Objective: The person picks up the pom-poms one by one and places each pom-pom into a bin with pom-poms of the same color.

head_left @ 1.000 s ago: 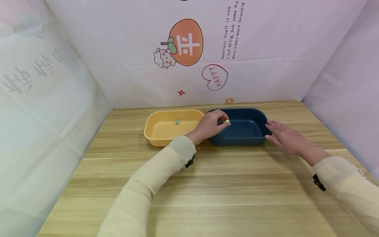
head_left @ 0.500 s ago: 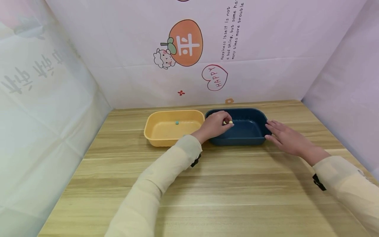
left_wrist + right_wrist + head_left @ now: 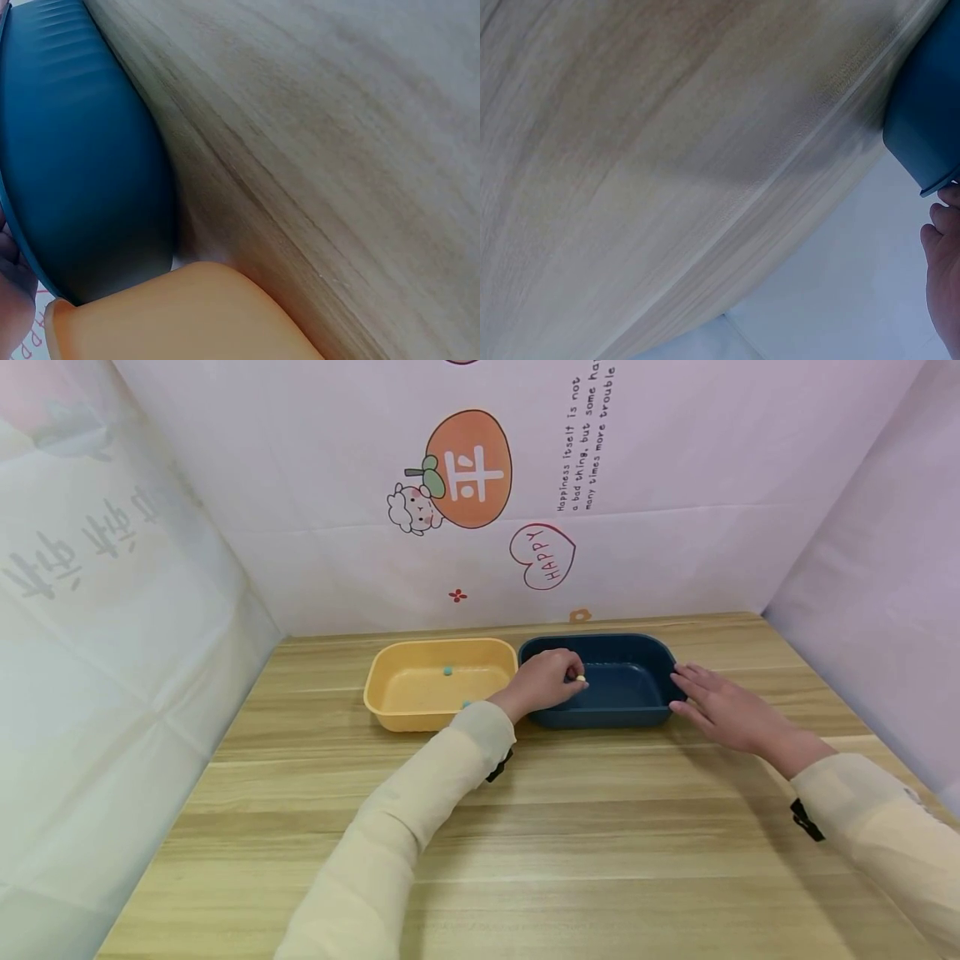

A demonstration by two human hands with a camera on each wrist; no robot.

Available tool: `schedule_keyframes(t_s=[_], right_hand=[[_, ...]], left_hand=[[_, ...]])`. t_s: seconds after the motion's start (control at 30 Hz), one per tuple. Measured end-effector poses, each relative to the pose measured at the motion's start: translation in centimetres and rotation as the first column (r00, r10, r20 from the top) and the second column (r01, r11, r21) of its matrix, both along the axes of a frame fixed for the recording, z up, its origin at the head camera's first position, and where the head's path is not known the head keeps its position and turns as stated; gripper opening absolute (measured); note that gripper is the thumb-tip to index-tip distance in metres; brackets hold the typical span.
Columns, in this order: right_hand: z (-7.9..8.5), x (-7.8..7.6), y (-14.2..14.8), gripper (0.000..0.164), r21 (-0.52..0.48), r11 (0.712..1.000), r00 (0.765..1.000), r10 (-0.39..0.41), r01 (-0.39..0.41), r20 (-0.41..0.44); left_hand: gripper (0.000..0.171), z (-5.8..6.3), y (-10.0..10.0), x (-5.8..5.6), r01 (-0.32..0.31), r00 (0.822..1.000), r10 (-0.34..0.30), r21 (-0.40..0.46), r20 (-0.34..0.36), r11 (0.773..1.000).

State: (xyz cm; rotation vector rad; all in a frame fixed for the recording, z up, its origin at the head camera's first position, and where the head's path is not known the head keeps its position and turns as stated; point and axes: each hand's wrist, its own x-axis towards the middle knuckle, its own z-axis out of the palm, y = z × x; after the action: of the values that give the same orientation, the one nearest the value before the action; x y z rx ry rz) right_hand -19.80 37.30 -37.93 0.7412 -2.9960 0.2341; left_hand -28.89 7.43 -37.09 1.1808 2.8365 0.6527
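Observation:
Over the left part of the dark blue tub [image 3: 607,718], my left hand [image 3: 543,681] pinches a small pale yellow piece [image 3: 581,678] between thumb and fingers. The piece is too small to show its kind. My right hand [image 3: 723,706] rests its fairly straight fingers against the tub's right rim. In the right wrist view, the fingertips [image 3: 939,217] sit right at the rim of the blue tub [image 3: 930,112]. Only an edge of the left hand [image 3: 13,300] shows in the left wrist view, behind the blue tub wall [image 3: 82,150].
A yellow tub [image 3: 420,721] stands close against the blue one's left side. Inside it lie a small teal piece [image 3: 447,671] and another teal piece [image 3: 467,703] near the sleeve. Both tubs stand on a wood-grain table [image 3: 570,843], with printed cloth [image 3: 337,577] behind.
My left hand has shifted right and slightly down over the blue tub. Two pale bits showed at its fingertips; now one does. A second teal piece has come into view. The right hand stays put.

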Motion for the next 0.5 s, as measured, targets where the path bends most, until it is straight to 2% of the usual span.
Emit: schedule_keyframes(t_s=[0.23,0.5], right_hand=[[-0.03,-0.06,0.00,0.061,-0.001,1.000,1.000,0.007,-0.007,-0.006],[0.00,-0.06,0.02,0.062,-0.001,1.000,1.000,0.001,0.000,0.004]], left_hand=[[0.017,-0.16,0.13,-0.14,0.013,1.000,-0.012,-0.014,0.006,1.000],[0.022,-0.32,0.03,-0.12,0.019,1.000,-0.019,-0.019,0.004,1.000]])
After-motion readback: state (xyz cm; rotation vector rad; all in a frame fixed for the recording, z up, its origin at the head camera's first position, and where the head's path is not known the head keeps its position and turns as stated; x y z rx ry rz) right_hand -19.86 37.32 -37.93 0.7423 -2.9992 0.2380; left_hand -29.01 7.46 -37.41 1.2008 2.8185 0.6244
